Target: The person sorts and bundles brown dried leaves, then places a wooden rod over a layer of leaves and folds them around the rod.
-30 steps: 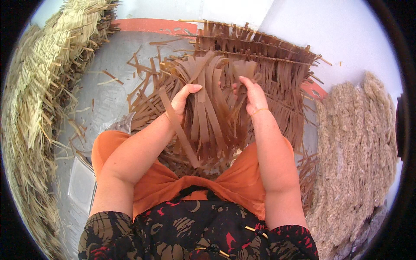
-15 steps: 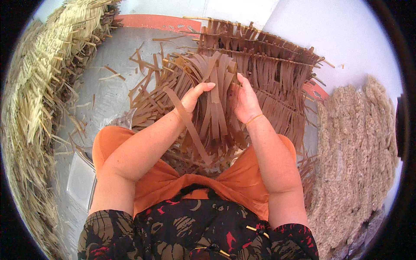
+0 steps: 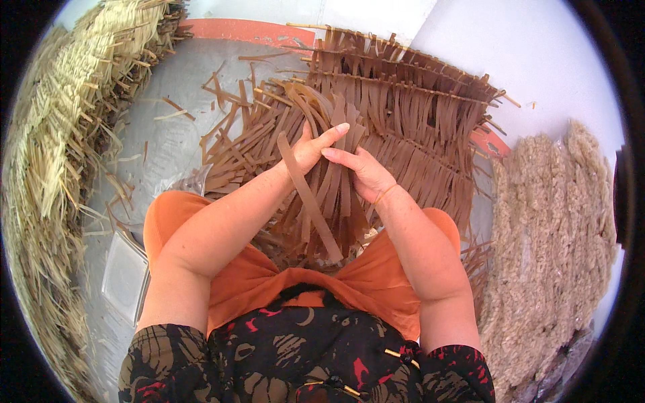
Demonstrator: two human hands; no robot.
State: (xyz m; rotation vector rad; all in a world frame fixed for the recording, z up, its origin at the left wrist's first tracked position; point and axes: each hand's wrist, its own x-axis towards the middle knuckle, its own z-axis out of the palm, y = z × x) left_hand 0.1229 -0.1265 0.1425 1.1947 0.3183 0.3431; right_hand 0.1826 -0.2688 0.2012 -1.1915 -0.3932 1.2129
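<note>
A thick bundle of flat brown strips [image 3: 330, 201] hangs folded over between my knees, its loose ends pointing down toward me. My left hand [image 3: 310, 151] is closed around the bundle from its left side, thumb across the front; one strip slants down over that wrist. From the right, my right hand [image 3: 369, 174] grips the same bundle, its thumb reaching across to meet the left hand. The strips hide most fingers of both hands. Behind the bundle lies a brown thatch panel [image 3: 423, 111], made of similar strips hung in rows on thin sticks.
Loose brown strips [image 3: 242, 144] are heaped left of the bundle. Pale straw-coloured thatch [image 3: 60, 134] is piled along the left side. A beige, fluffy stack [image 3: 537, 269] stands at the right. A clear plastic container [image 3: 124, 279] sits beside my left knee. Scraps lie on the grey floor [image 3: 181, 74].
My right hand has moved left and slightly down, from beside the bundle to closing on it. My left hand has shifted right a little, and the hands now meet.
</note>
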